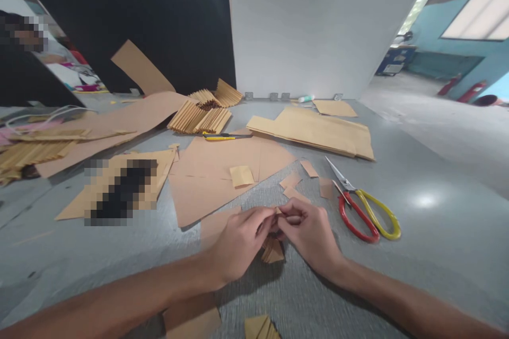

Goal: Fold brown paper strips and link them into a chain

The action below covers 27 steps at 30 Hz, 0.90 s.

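My left hand and my right hand meet over the table, fingertips pinched together on a small piece of brown paper. Its shape is mostly hidden by the fingers. Just under the hands is a small folded paper piece with layered, fanned edges; whether it joins the held paper I cannot tell. Right of my right hand lie open scissors with one red and one yellow handle. Several small paper scraps are scattered beyond the fingertips, and a brown sheet lies partly under my left hand.
A large brown paper sheet spreads ahead, with a yellow cutter knife at its far edge. Pleated paper stacks, flat paper bags and a glue stick lie farther back. Black and white panels close off the table's back.
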Each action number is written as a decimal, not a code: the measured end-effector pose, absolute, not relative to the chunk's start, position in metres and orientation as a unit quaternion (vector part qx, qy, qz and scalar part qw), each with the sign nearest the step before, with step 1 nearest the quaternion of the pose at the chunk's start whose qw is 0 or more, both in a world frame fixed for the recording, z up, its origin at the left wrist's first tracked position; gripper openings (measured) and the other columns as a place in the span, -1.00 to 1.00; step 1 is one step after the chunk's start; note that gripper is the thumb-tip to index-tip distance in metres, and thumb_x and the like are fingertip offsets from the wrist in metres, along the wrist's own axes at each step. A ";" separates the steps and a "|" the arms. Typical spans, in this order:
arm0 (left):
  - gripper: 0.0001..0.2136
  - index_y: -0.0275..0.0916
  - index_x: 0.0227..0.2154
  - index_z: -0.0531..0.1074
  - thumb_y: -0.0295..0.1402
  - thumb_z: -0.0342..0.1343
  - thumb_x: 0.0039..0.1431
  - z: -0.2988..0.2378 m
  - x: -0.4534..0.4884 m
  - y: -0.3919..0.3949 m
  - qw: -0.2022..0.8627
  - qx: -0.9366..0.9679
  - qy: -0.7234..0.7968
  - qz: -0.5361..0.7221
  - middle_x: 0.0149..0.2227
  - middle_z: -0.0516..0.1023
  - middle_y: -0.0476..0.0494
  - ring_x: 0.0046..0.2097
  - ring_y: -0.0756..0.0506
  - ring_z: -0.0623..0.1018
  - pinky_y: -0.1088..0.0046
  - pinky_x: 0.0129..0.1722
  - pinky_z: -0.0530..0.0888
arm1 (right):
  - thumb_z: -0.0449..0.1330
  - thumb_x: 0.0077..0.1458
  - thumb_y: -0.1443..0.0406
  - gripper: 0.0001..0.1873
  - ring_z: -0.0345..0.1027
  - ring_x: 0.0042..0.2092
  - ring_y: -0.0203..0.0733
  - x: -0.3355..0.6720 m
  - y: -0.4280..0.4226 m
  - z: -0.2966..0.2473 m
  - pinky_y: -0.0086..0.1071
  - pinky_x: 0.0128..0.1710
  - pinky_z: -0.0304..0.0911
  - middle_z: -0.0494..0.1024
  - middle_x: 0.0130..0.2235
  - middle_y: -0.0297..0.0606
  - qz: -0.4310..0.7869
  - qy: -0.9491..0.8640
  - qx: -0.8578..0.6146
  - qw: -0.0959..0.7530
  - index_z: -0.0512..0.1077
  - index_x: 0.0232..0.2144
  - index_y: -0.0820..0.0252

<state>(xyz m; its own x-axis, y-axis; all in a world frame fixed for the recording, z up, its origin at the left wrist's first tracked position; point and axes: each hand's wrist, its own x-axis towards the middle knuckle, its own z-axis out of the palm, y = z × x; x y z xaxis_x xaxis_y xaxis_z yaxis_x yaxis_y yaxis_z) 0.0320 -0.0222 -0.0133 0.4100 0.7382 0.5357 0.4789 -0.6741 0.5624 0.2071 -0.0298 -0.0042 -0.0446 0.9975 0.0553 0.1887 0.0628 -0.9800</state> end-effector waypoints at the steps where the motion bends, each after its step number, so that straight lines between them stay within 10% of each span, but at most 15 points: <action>1: -0.86 -0.19 -0.11 0.45 -0.50 0.05 0.39 -0.015 0.032 -0.022 0.156 0.823 0.375 0.399 -0.24 0.66 -0.05 -0.27 -0.01 0.63 0.55 -0.26 0.52 | 0.22 0.06 0.35 -0.94 0.65 -0.39 -0.09 0.207 -0.030 -0.004 -0.39 -0.47 0.58 0.61 -0.49 -0.37 0.446 -0.569 -0.520 0.455 0.47 -0.45 0.15; 27: -0.84 -0.26 -0.30 0.55 -0.60 0.11 0.27 -0.006 0.027 -0.009 0.220 0.790 0.332 0.466 -0.36 0.60 -0.08 -0.32 -0.01 0.58 0.50 -0.26 0.50 | 0.19 0.23 0.32 -0.86 0.60 -0.33 -0.17 0.208 -0.029 -0.003 -0.37 -0.28 0.51 0.66 -0.34 -0.26 0.374 -0.653 -0.462 0.469 0.55 -0.22 0.18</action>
